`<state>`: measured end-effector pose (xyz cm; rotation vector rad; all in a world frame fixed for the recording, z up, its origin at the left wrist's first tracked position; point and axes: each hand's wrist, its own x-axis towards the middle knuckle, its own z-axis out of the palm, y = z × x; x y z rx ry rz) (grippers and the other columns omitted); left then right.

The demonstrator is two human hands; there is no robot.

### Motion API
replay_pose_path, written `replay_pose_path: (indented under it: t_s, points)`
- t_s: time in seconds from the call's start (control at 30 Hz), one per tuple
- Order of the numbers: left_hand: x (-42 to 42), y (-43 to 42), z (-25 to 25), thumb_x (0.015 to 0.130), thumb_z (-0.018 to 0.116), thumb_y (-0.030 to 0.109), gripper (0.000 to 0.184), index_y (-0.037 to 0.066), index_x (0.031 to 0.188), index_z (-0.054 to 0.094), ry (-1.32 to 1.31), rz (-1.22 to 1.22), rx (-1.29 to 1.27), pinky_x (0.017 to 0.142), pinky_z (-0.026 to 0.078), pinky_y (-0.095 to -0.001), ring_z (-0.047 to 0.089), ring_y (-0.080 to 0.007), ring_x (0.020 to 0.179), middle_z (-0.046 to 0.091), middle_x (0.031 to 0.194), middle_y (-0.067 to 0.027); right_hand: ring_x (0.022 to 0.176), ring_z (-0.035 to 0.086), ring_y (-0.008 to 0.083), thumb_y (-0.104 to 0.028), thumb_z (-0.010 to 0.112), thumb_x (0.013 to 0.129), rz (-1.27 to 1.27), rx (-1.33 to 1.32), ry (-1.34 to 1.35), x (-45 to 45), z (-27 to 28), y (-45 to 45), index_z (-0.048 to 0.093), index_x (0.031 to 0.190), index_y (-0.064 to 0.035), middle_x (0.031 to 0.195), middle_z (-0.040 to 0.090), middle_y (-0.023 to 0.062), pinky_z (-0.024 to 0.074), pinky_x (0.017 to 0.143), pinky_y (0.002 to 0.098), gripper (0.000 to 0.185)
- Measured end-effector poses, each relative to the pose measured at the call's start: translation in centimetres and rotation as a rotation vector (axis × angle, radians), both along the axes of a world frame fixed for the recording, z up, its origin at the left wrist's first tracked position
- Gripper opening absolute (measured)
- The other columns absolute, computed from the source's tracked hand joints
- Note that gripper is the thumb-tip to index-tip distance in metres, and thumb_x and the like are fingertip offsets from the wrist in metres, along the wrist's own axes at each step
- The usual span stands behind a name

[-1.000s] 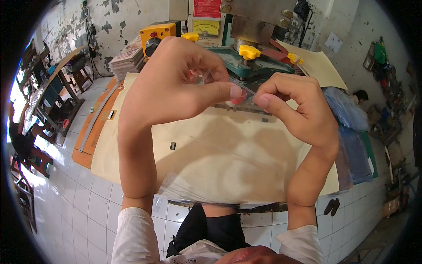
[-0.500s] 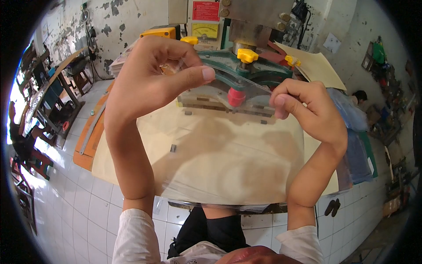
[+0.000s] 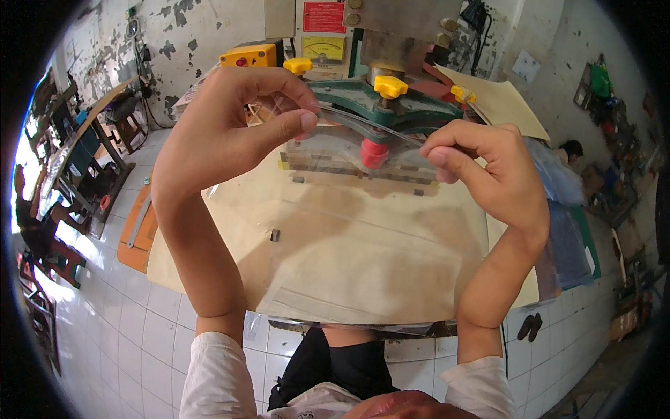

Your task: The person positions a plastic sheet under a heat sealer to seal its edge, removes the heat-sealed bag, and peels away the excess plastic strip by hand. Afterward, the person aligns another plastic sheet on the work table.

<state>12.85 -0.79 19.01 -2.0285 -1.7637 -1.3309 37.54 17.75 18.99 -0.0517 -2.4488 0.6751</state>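
Observation:
A clear plastic sheet [image 3: 349, 150] is stretched between my two hands, in front of the green press. My left hand [image 3: 244, 126] pinches its upper left edge between thumb and fingers. At the upper right edge, my right hand [image 3: 488, 174] holds it with thumb and forefinger. Through the film show a red knob [image 3: 374, 153] and a dark metal bar. More clear film [image 3: 335, 307] lies over the near part of the cream board [image 3: 363, 258]. Where the held sheet ends at the bottom, I cannot tell.
Behind stands the green press [image 3: 342, 94] with yellow knobs [image 3: 390, 87]. A yellow control box [image 3: 249, 56] is at the back left. An orange board with a metal ruler [image 3: 139, 222] lies left, blue plastic sheets [image 3: 569, 244] right. A person's head [image 3: 572, 149] shows far right.
My hands have moved apart, my left hand going left and down and my right hand slightly right. The clear sheet between them is now spread wider, and the red knob is uncovered by my hands.

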Motion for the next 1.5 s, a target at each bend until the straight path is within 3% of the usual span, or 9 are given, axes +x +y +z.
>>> replay_pose_path:
  t_s: [0.07, 0.13, 0.5, 0.53, 0.6, 0.87, 1.1, 1.2, 1.5]
  points:
    - [0.3, -0.2, 0.3, 0.09, 0.075, 0.019, 0.021, -0.002, 0.093, 0.075, 0.008, 0.01, -0.012, 0.073, 0.055, -0.0288, 0.069, -0.0116, 0.077, 0.074, 0.078, -0.0063, 0.06, 0.062, 0.0116, -0.009, 0.068, 0.094, -0.012, 0.023, 0.0, -0.1, -0.1, 0.0, 0.072, 0.094, 0.0015, 0.066, 0.065, 0.0071, 0.0484, 0.058, 0.0278, 0.011]
    - [1.0, -0.6, 0.8, 0.09, 0.079, 0.014, 0.019, -0.003, 0.097, 0.075, -0.039, 0.109, -0.132, 0.091, 0.053, -0.031, 0.07, -0.0141, 0.093, 0.077, 0.097, -0.0079, 0.059, 0.063, 0.0137, -0.01, 0.069, 0.093, -0.024, 0.047, -0.001, -0.3, -0.2, 0.1, 0.073, 0.094, -0.0001, 0.066, 0.066, 0.0079, 0.0486, 0.058, 0.0288, 0.011]
    - [1.8, 0.5, -0.1, 0.091, 0.075, 0.011, 0.014, -0.004, 0.091, 0.073, 0.13, 0.027, -0.124, 0.081, 0.056, -0.0325, 0.072, -0.0189, 0.083, 0.075, 0.088, -0.0119, 0.074, 0.07, 0.033, -0.021, 0.071, 0.089, -0.033, 0.199, 0.04, -2.1, -1.1, -0.6, 0.077, 0.092, -0.009, 0.078, 0.072, 0.0127, 0.0535, 0.066, 0.0399, 0.014]
    - [2.2, 0.7, -0.1, 0.09, 0.075, 0.01, 0.014, -0.003, 0.09, 0.073, 0.18, 0.032, -0.125, 0.078, 0.057, -0.0331, 0.072, -0.0205, 0.081, 0.075, 0.087, -0.0122, 0.074, 0.07, 0.033, -0.021, 0.071, 0.089, -0.032, 0.198, 0.039, -2.2, -1.2, -0.7, 0.077, 0.092, -0.009, 0.078, 0.072, 0.0127, 0.0535, 0.066, 0.0399, 0.014]
    - [2.8, 1.1, -0.5, 0.09, 0.075, 0.011, 0.014, -0.003, 0.089, 0.073, 0.189, 0.001, -0.115, 0.076, 0.057, -0.0337, 0.072, -0.0217, 0.079, 0.074, 0.085, -0.0124, 0.062, 0.066, 0.0145, -0.003, 0.07, 0.091, 0.016, 0.247, 0.036, -2.5, -1.2, -1.0, 0.073, 0.093, 0.003, 0.073, 0.069, 0.0097, 0.0522, 0.059, 0.0273, 0.007]
    - [3.8, 2.4, -1.2, 0.086, 0.075, 0.01, 0.013, -0.002, 0.083, 0.071, 0.271, -0.021, -0.066, 0.068, 0.055, -0.0336, 0.07, -0.0227, 0.071, 0.07, 0.076, -0.0132, 0.063, 0.067, 0.0136, -0.004, 0.07, 0.091, 0.016, 0.197, -0.002, -2.7, -1.4, -1.1, 0.073, 0.092, 0.0035, 0.073, 0.07, 0.0092, 0.0521, 0.06, 0.0257, 0.008]
    - [2.7, 1.0, -0.4, 0.086, 0.076, 0.01, 0.014, -0.003, 0.083, 0.071, 0.215, 0.03, -0.004, 0.069, 0.055, -0.0328, 0.07, -0.0219, 0.07, 0.071, 0.076, -0.0126, 0.059, 0.064, 0.0114, -0.013, 0.069, 0.093, -0.007, 0.029, -0.047, -0.7, -0.4, 0.3, 0.075, 0.093, -0.0007, 0.067, 0.068, 0.0075, 0.0491, 0.057, 0.0277, 0.014]
    - [2.2, 0.7, 0.0, 0.087, 0.075, 0.01, 0.015, -0.004, 0.084, 0.072, 0.204, 0.022, -0.024, 0.071, 0.055, -0.0323, 0.071, -0.022, 0.072, 0.072, 0.077, -0.0127, 0.06, 0.059, 0.0082, -0.011, 0.07, 0.094, 0.014, -0.033, -0.055, 0.2, -0.2, 1.3, 0.074, 0.092, 0.001, 0.067, 0.066, 0.0059, 0.0479, 0.057, 0.026, 0.012]
    - [2.2, 1.4, -0.3, 0.086, 0.073, 0.012, 0.017, -0.005, 0.085, 0.071, 0.17, 0.083, -0.095, 0.072, 0.055, -0.033, 0.071, -0.0215, 0.074, 0.071, 0.078, -0.0132, 0.06, 0.057, 0.0105, -0.009, 0.07, 0.092, 0.001, 0.095, 0.013, 0.3, 0.3, 0.4, 0.071, 0.091, 0.0023, 0.067, 0.063, 0.0084, 0.047, 0.057, 0.0275, 0.012]
